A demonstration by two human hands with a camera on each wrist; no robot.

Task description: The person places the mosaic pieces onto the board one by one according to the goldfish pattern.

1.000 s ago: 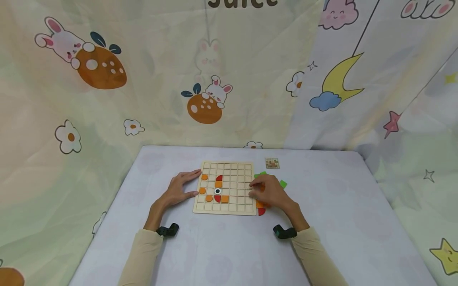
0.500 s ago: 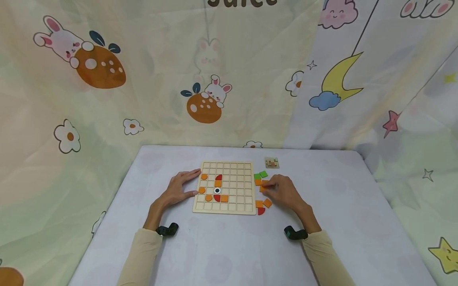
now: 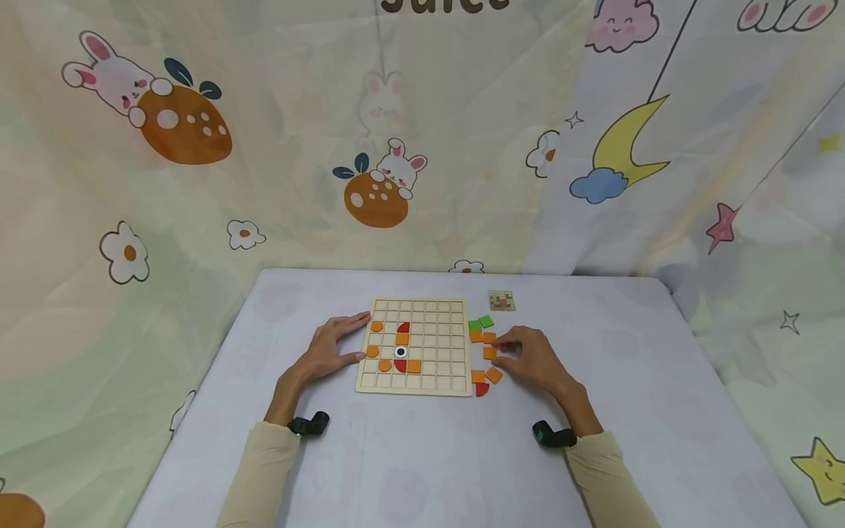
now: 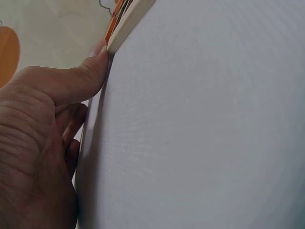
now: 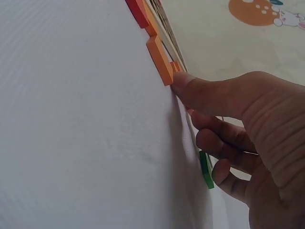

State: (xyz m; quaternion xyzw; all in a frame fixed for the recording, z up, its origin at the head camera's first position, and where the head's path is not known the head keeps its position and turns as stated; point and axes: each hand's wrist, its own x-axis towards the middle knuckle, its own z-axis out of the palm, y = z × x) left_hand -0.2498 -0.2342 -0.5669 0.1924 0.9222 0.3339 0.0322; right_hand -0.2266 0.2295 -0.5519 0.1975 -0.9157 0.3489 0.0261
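Note:
A wooden grid board [image 3: 436,345] lies on the table. My left hand [image 3: 321,350] rests at its left edge, thumb and fingers spread; in the left wrist view the thumb [image 4: 81,78] touches the board's corner. On the grid sit several orange discs [image 3: 385,365], two red quarter-circles [image 3: 404,328], two orange squares [image 3: 414,366] and a white disc with a black dot [image 3: 400,353]. Right of the board, my right hand [image 3: 533,357] has its thumb and index finger parted, fingertips right at two loose orange square tiles [image 3: 489,353].
Two green tiles [image 3: 486,321] lie beyond the loose orange ones. Nearer me are another orange tile [image 3: 494,375] and a red quarter-circle [image 3: 483,390]. A small pattern card [image 3: 502,301] lies behind them on the white-covered table [image 3: 409,455]. A printed cloth hangs behind.
My right hand has moved right, off the board's right edge and back from the loose tiles, uncovering them. One orange tile has shifted slightly toward me. The left hand has stayed put.

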